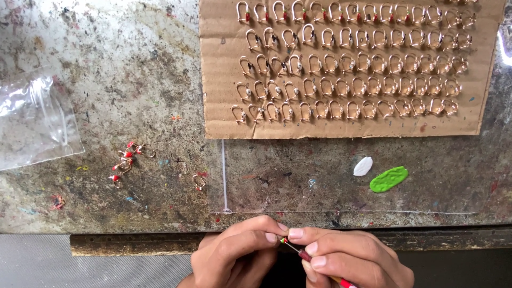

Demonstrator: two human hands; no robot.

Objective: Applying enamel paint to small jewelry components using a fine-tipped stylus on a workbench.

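Note:
My left hand (237, 250) pinches a tiny hook piece (284, 240) between thumb and fingertips at the table's near edge. Right beside it, my right hand (346, 258) grips a thin red-handled tool (306, 256) whose metal tip touches that small piece. Both hands meet just below the front edge of the stained worktable (133, 80). Farther back, a brown cardboard sheet (224, 125) carries several rows of small gold hooks (346, 64), the top row tipped with red.
A small heap of red-tipped hooks (125, 160) and one loose hook (199, 182) lie left of centre. A clear plastic bag (34, 120) rests at the left edge. A white paint blob (363, 166) and a green one (389, 178) sit on a clear sheet (426, 197).

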